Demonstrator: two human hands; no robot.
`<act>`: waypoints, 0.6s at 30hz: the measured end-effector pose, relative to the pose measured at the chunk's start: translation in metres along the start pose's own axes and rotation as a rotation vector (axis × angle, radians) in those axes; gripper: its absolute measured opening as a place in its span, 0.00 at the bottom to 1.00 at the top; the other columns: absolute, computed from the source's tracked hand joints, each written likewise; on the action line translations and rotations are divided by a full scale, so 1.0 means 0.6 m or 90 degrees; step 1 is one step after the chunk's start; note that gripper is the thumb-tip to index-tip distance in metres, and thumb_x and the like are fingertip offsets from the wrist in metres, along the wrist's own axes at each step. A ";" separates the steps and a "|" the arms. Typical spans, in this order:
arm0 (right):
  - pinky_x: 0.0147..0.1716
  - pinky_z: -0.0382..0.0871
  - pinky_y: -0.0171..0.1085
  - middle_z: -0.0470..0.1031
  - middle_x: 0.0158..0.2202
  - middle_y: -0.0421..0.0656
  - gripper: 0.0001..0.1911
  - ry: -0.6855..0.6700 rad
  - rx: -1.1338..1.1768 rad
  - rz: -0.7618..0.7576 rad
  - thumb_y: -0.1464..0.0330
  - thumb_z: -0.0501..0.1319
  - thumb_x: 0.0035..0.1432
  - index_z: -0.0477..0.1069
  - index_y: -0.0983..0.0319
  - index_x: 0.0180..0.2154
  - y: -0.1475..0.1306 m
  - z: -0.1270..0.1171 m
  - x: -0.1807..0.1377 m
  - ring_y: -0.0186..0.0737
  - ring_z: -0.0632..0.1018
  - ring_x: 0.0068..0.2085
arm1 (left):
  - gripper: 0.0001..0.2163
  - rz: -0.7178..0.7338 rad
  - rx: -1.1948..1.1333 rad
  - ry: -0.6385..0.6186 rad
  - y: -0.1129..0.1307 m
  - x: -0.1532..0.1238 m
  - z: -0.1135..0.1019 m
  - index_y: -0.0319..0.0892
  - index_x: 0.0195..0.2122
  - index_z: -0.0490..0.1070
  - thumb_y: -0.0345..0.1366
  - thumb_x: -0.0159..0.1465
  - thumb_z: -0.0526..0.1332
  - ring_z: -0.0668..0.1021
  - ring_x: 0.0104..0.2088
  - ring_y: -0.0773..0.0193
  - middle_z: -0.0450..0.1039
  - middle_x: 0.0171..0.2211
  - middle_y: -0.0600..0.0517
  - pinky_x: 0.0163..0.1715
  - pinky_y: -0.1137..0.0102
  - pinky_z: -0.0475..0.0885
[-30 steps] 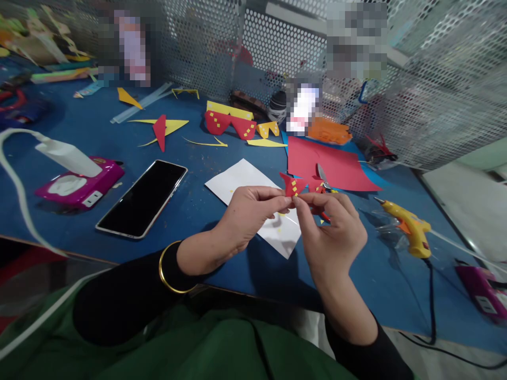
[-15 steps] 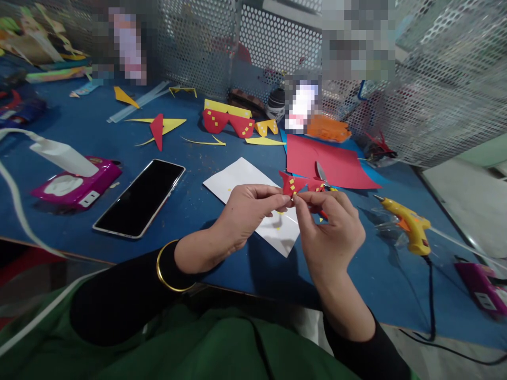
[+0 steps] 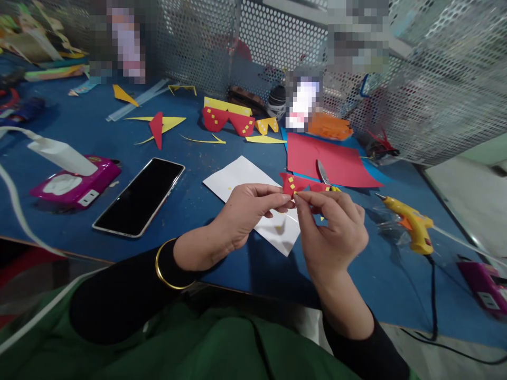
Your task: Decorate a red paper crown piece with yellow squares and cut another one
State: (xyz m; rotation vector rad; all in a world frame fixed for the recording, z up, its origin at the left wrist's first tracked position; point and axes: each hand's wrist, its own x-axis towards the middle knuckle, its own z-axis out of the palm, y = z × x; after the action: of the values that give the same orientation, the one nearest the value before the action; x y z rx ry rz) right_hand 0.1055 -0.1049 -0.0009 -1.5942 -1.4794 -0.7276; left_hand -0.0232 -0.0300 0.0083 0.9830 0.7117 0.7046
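Note:
Between my two hands is a piece of red paper (image 3: 302,183) cut like a pair of glasses, with small yellow squares on it. My left hand (image 3: 250,214) pinches its left end between thumb and fingers. The thumb and forefinger of my right hand (image 3: 336,232) are closed at its lower edge, at a tiny yellow bit. Below the hands lies a white sheet (image 3: 237,177) with a few yellow specks. Scissors (image 3: 322,172) lie just beyond my right hand, their handles partly hidden by it.
Red glasses-shaped paper (image 3: 227,121) and yellow cutouts lie farther back, near a red sheet (image 3: 328,161). A phone (image 3: 140,198) and a purple power socket (image 3: 75,182) are at left. On the right are a yellow glue gun (image 3: 410,224), its cord and a second purple socket (image 3: 483,285).
The red paper has tilted slightly between my fingers, its right end now lying lower behind my right hand. My right hand has shifted a little to the right; my left hand stays put.

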 end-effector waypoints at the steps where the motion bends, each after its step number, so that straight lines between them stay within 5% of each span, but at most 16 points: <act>1: 0.39 0.68 0.40 0.81 0.31 0.39 0.02 -0.001 0.000 -0.003 0.70 0.67 0.62 0.77 0.58 0.35 0.001 0.000 0.000 0.38 0.82 0.33 | 0.06 -0.001 -0.001 -0.003 0.000 0.000 0.000 0.43 0.27 0.82 0.38 0.53 0.73 0.77 0.33 0.65 0.81 0.28 0.52 0.33 0.70 0.65; 8: 0.38 0.66 0.41 0.80 0.31 0.38 0.02 -0.018 -0.006 -0.046 0.70 0.67 0.62 0.77 0.57 0.36 0.006 -0.005 0.000 0.37 0.80 0.32 | 0.05 -0.012 -0.005 -0.011 0.001 0.000 -0.003 0.43 0.28 0.82 0.38 0.53 0.73 0.77 0.34 0.65 0.81 0.28 0.52 0.34 0.71 0.65; 14: 0.40 0.69 0.41 0.79 0.33 0.38 0.04 0.009 0.047 0.020 0.71 0.66 0.63 0.78 0.57 0.39 0.007 -0.015 -0.002 0.37 0.80 0.35 | 0.04 -0.016 -0.013 -0.010 0.003 -0.003 -0.002 0.43 0.28 0.81 0.37 0.55 0.72 0.77 0.34 0.65 0.82 0.28 0.52 0.35 0.70 0.65; 18: 0.39 0.67 0.41 0.78 0.32 0.39 0.06 0.002 0.007 -0.053 0.73 0.66 0.62 0.79 0.58 0.41 0.008 -0.018 -0.003 0.36 0.80 0.33 | 0.04 -0.022 -0.020 -0.011 0.005 -0.003 -0.001 0.43 0.27 0.81 0.37 0.55 0.71 0.77 0.33 0.66 0.81 0.28 0.52 0.35 0.70 0.65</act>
State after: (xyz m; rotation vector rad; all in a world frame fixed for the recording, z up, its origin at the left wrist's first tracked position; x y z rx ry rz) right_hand 0.1115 -0.1149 0.0018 -1.5294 -1.5531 -0.7672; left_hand -0.0253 -0.0300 0.0110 0.9442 0.6994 0.6743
